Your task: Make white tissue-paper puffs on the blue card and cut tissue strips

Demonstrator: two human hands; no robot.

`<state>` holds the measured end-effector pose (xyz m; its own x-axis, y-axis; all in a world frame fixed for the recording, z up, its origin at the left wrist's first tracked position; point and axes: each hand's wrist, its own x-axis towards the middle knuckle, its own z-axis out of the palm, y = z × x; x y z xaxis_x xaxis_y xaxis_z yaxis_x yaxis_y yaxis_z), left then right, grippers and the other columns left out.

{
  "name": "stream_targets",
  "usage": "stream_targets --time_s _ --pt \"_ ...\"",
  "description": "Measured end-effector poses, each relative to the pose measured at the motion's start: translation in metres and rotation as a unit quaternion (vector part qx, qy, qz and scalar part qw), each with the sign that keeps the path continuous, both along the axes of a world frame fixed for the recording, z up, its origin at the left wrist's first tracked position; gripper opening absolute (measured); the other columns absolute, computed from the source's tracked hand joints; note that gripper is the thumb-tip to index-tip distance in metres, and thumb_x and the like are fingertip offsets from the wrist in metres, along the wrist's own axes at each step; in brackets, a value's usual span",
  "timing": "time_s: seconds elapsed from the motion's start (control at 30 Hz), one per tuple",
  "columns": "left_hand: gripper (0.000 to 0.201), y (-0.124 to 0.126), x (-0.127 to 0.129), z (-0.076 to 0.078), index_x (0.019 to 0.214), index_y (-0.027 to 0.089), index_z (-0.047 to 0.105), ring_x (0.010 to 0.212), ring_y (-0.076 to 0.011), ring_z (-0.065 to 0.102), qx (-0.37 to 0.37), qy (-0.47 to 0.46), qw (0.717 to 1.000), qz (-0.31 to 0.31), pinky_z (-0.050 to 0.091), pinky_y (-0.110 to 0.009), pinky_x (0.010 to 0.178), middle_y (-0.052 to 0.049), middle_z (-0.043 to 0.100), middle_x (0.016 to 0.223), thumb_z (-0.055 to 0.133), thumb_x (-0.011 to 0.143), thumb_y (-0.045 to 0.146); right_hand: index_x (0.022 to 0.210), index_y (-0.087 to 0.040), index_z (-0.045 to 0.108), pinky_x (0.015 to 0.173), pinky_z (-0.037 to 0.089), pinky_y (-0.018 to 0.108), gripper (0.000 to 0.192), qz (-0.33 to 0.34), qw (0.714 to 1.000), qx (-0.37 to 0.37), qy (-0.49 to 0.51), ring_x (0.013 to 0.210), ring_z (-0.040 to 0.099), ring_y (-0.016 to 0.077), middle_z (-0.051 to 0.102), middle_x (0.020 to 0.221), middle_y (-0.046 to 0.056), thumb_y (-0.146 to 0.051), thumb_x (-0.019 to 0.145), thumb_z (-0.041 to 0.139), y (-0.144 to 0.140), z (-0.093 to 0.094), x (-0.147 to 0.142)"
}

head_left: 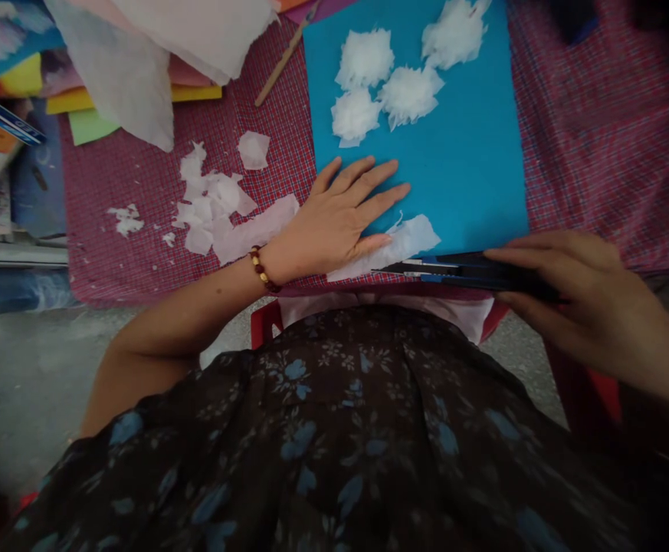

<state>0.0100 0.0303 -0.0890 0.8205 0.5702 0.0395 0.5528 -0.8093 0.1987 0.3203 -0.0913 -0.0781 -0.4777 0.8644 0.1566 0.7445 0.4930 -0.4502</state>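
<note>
My left hand (pixel 345 207) lies flat with its fingers spread, mostly over the lower left of a blue sheet (pixel 472 161). Its thumb rests on a strip of thin white paper (pixel 408 239) along the sheet's near edge. In my right hand (pixel 581 284) is a slim black tool (pixel 477 272) with a metal front; its exact kind is unclear. The tool's tip points left and lies beside the paper strip, near the table edge. Several fluffy white paper tufts, one of them a lower-left tuft (pixel 355 116), sit on the blue sheet's upper part.
A pile of white paper scraps (pixel 211 203) lies left of my left hand on the red checked tablecloth (pixel 104 169). Farther up are a wooden stick (pixel 282 65) and large thin white sheets (pixel 121 77) over coloured papers. A plastic bottle (pixel 18 291) lies at the far left.
</note>
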Motion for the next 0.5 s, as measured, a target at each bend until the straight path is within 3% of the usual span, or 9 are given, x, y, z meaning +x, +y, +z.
stream_targets --time_s 0.3,0.5 --pt "0.061 0.001 0.0 -0.002 0.153 0.029 0.034 0.151 -0.0316 0.025 -0.019 -0.007 1.0 0.005 0.012 -0.054 0.122 -0.007 0.032 0.162 0.03 0.1 0.059 0.13 -0.025 0.055 0.086 0.048 0.049 0.037 0.024 1.0 0.013 -0.006 0.106 0.062 0.0331 0.063 0.117 0.014 -0.027 0.094 0.058 0.011 -0.002 -0.01" --pt "0.061 0.0 0.001 -0.003 0.153 0.026 0.034 0.15 -0.0317 0.025 -0.005 -0.005 1.0 0.005 0.012 -0.055 0.122 -0.007 0.031 0.163 0.028 0.101 0.058 0.131 -0.025 0.054 0.086 0.047 0.049 0.037 0.046 0.999 0.016 -0.014 0.107 0.061 0.0337 0.063 0.118 0.014 -0.027 0.095 0.056 0.02 -0.003 -0.019"
